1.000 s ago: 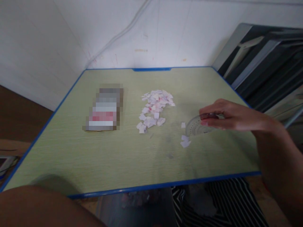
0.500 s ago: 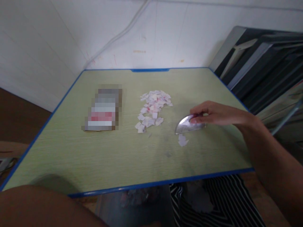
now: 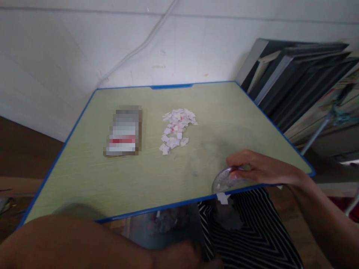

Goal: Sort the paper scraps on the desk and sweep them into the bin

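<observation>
My right hand [image 3: 252, 168] is closed on a silvery half-round piece [image 3: 224, 181], thumb on the near side. Its straight edge is turned down against the tabletop at the near blue rim. Just below that edge, a few white paper scraps [image 3: 223, 198] hang at or past the rim. A loose pile of torn white paper scraps [image 3: 179, 121], some marked pink, lies mid-table. My left arm reaches across the bottom, and my left hand [image 3: 182, 254] is low under the table edge, dark and cut off, its fingers unclear.
A blurred-out rectangular item [image 3: 123, 130] lies left on the pale green table [image 3: 146, 179] with blue edging. Below the front edge are a dark see-through container [image 3: 168, 220] and striped black cloth [image 3: 260, 224]. Dark flat panels [image 3: 303, 74] lean at the right; a cable [image 3: 140, 45] runs down the wall.
My right hand has drawn the half-round piece toward me, bringing the few scraps from the tabletop to the near rim. My left hand has come into view at the bottom. The pile looks unchanged.
</observation>
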`<control>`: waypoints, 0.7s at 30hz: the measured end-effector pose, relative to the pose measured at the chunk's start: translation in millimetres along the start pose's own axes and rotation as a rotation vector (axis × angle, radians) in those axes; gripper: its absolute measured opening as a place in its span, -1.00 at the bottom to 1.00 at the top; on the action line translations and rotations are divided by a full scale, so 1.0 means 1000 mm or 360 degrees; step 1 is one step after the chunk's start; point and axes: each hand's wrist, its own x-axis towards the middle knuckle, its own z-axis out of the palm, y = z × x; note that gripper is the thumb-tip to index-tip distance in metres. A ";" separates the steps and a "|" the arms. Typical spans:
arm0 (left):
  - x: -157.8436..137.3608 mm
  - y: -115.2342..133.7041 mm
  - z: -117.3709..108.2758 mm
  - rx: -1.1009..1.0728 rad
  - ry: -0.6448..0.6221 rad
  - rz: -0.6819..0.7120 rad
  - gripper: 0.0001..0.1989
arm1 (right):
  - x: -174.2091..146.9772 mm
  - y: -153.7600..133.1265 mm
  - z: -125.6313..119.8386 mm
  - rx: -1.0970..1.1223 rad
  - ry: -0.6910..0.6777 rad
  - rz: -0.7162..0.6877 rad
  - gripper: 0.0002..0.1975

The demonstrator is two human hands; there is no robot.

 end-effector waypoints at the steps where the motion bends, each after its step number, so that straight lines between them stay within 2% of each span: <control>1: 0.001 0.001 -0.007 0.0034 0.0064 -0.0060 -0.68 | -0.003 -0.001 0.002 0.0013 0.0019 0.0007 -0.64; 3: 0.003 0.001 -0.017 0.0041 0.0126 -0.0084 -0.71 | -0.009 -0.002 0.005 0.0046 0.0051 -0.0008 -0.66; 6: 0.003 0.002 -0.025 0.0336 0.0172 0.0125 -0.69 | -0.019 -0.002 0.008 0.0121 0.0056 -0.0048 -0.68; 10: -0.001 0.003 -0.031 0.0503 0.0237 0.0186 -0.65 | -0.033 -0.002 0.015 0.0200 0.0142 0.0032 -0.72; 15: -0.003 0.006 -0.035 0.0621 0.0186 0.0170 -0.58 | -0.028 0.008 0.011 0.0066 0.0644 0.0410 -0.64; 18: -0.003 0.007 -0.032 0.0621 0.0133 0.0135 -0.57 | -0.005 0.020 -0.002 -0.0082 0.0960 0.0621 -0.61; 21: -0.003 0.008 -0.026 0.0519 0.0045 0.0088 -0.60 | 0.023 0.029 -0.012 -0.0168 0.1096 0.0710 -0.66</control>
